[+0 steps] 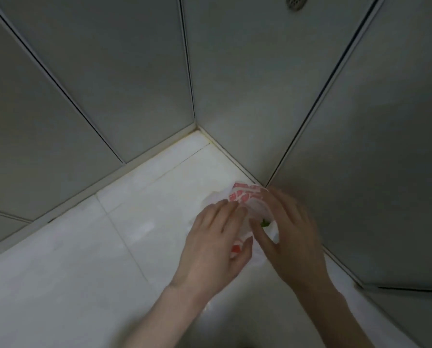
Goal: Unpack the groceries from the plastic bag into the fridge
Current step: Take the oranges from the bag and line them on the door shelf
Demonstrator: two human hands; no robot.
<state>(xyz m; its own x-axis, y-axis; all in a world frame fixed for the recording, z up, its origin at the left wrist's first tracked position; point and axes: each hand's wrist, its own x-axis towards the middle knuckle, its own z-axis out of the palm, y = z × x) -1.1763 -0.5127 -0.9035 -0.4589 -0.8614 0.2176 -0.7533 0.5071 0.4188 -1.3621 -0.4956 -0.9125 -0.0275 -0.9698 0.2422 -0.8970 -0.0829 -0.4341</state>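
- While the thin white plastic bag with red printing [245, 197] lies on the pale tiled floor [84, 259], tucked into the corner where two grey panelled surfaces [134, 84] meet, it is being worked at by both hands.
- The left hand [215, 249] is laid over the near side of the bag, fingers fairly straight, with the thumb pressed against the film; a firm grip cannot be confirmed.
- The right hand [290, 234] is blurred; its fingers appear loosely spread over the bag's right side, and whether film is pinched cannot be told.
- A small green item [265, 223] is glimpsed between the hands, seemingly inside the bag; what it is cannot be made out.
- The step in hand is judged to be opening the bag's mouth, so the task is reckoned barely begun.
- To do this well, the two edges of the mouth should be found and drawn apart gently, as such thin film is likely to tear or cling.
- The bag would be better steadied from below by one hand while the contents are lifted out by the other, so nothing spills onto the floor.
- No open fridge interior is shown.
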